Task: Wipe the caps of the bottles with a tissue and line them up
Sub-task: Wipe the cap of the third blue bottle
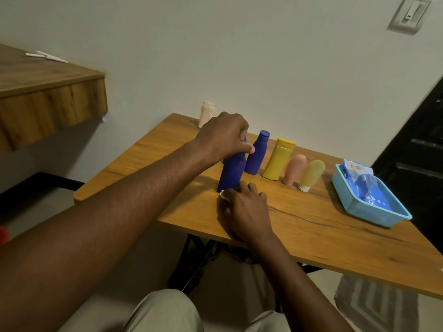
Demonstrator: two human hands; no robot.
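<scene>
The left hand grips the top of the tall blue bottle, its fingers curled round the neck and hiding the cap. The right hand rests on the table at the bottle's base, pinching a scrap of white tissue. The bottle stands at the left end of the row, just beside the smaller blue bottle, and seemingly a little forward of the line. It probably wants sliding back level and releasing gently, without nudging its neighbour.

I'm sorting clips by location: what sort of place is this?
Likely a room in a home: a small wooden table against a plain wall, a wall switch, and toiletry bottles in a row.
</scene>
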